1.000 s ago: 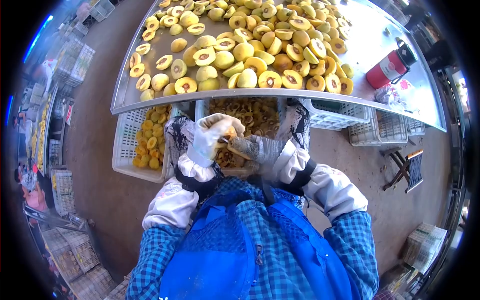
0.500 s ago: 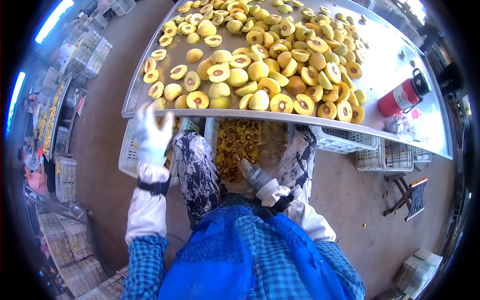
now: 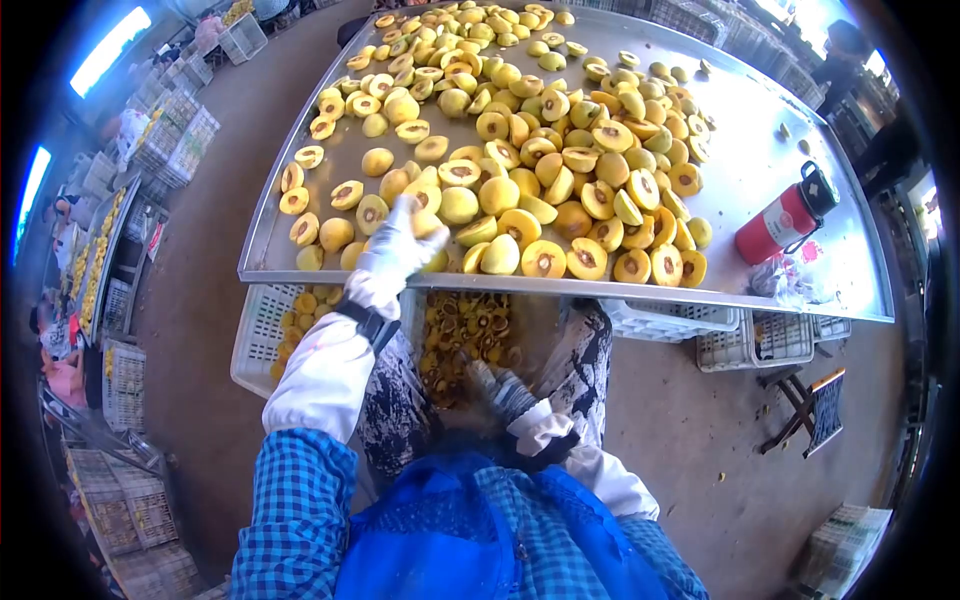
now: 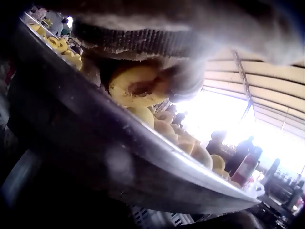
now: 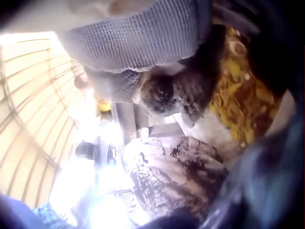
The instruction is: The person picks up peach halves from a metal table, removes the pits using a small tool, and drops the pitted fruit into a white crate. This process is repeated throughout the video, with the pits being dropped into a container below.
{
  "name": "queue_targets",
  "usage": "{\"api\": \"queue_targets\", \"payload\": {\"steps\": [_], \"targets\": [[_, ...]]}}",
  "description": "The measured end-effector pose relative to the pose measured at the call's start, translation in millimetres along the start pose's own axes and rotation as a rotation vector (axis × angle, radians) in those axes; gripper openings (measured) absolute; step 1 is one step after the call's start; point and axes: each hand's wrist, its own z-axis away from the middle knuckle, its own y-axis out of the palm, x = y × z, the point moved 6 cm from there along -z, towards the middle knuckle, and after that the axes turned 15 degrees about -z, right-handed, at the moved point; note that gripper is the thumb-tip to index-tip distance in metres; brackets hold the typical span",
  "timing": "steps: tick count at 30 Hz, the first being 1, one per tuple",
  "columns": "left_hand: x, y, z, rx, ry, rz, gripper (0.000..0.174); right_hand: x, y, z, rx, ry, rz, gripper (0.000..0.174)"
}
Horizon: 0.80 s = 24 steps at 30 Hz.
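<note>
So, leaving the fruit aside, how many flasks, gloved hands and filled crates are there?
Red flask: 1
Gloved hands: 2, left hand gripping a fruit half, right hand
Filled crates: 2, left crate, middle crate
Total: 5

Fruit halves lie on the table, flask at right, crates beneath.

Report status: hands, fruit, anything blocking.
Left hand grips a peach half at the near edge of the steel table. Right hand low over the pit scraps, grip unclear. Nothing blocking; red flask stands well clear.
</note>
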Motion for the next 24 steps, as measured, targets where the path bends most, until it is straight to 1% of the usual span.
{"api": "queue_targets", "payload": {"steps": [2,3,4,5,6,7,8,10,12,13,16,17,19,20,21,24], "targets": [[26,-1,3,-0.142,0.074,0.441,0.035,15,3,2,-0.148,0.218,-0.541,0.022],[36,1,14,-0.047,-0.095,0.744,0.032,25,4,0,-0.095,0.170,-0.695,0.019],[40,2,27,0.031,-0.126,0.871,0.047,64,10,1,-0.123,0.103,-0.426,0.020],[37,1,43,0.055,-0.144,0.991,0.052,103,16,2,-0.168,0.051,-0.153,0.022],[31,2,57,0.084,-0.159,1.111,0.058,124,21,0,-0.151,-0.075,0.087,0.024],[32,10,66,0.115,-0.215,1.187,0.062,150,31,1,-0.143,-0.208,0.159,0.025],[28,15,75,0.141,-0.191,1.286,0.061,173,42,2,-0.138,-0.339,0.234,0.027],[22,24,92,0.195,-0.235,1.462,0.058,179,51,-1,-0.098,-0.369,0.319,0.022],[17,30,101,0.199,-0.217,1.577,0.055,176,57,-4,-0.089,-0.435,0.320,0.023],[15,33,104,0.199,-0.205,1.635,0.054,176,59,-3,-0.093,-0.384,0.394,0.018],[11,40,110,0.225,-0.154,1.798,0.056,161,63,-4,-0.056,-0.503,0.766,0.022],[7,40,114,0.288,-0.121,1.820,0.059,155,63,-2,-0.007,-0.484,0.867,0.030],[-1,36,119,0.262,-0.113,1.815,0.055,153,60,-2,-0.100,-0.484,0.805,0.024],[-4,37,121,0.249,-0.110,1.811,0.053,153,60,-2,-0.146,-0.484,0.773,0.025],[-2,40,122,0.211,-0.103,1.790,0.051,155,61,0,-0.162,-0.524,0.747,0.026],[8,49,126,0.046,-0.266,1.567,0.046,129,60,-6,-0.153,-0.397,0.622,0.027]]}}
